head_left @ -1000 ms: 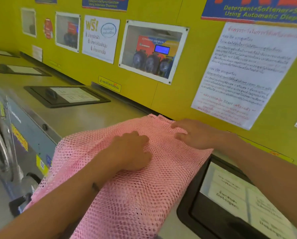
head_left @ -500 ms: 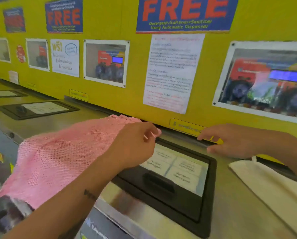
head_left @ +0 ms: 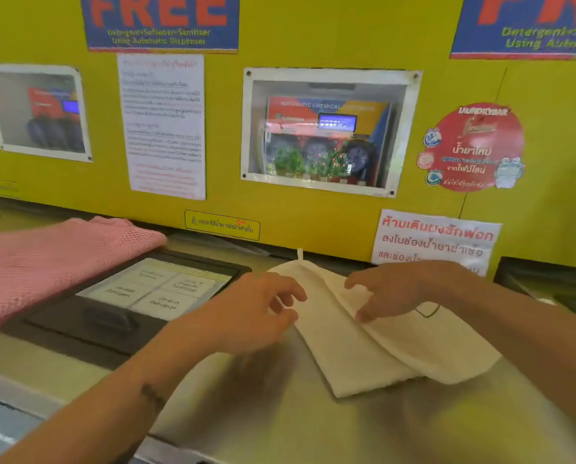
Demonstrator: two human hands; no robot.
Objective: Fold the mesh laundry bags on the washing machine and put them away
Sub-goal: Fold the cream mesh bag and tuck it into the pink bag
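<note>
A cream mesh laundry bag (head_left: 373,349) lies flat on the steel washing machine top (head_left: 279,413), with a small loop at its far end. My right hand (head_left: 403,289) rests on the bag's upper part, fingers spread and curled down onto the cloth. At the bag's left edge is my left hand (head_left: 256,313), fingers bent and apart, touching or just above the edge; a grip is not visible. A folded pink mesh laundry bag (head_left: 45,262) lies at the far left, partly over the detergent drawer lid.
A black detergent drawer lid (head_left: 139,296) with white labels is set into the machine top left of my hands. Another black lid (head_left: 544,279) sits at the far right. The yellow wall (head_left: 313,216) with posters and a windowed dispenser box rises right behind the machine.
The view swung right. My left hand let go of the pink bag and moved over to the cream bag. From the back wall edge, my right hand came down onto the cream bag.
</note>
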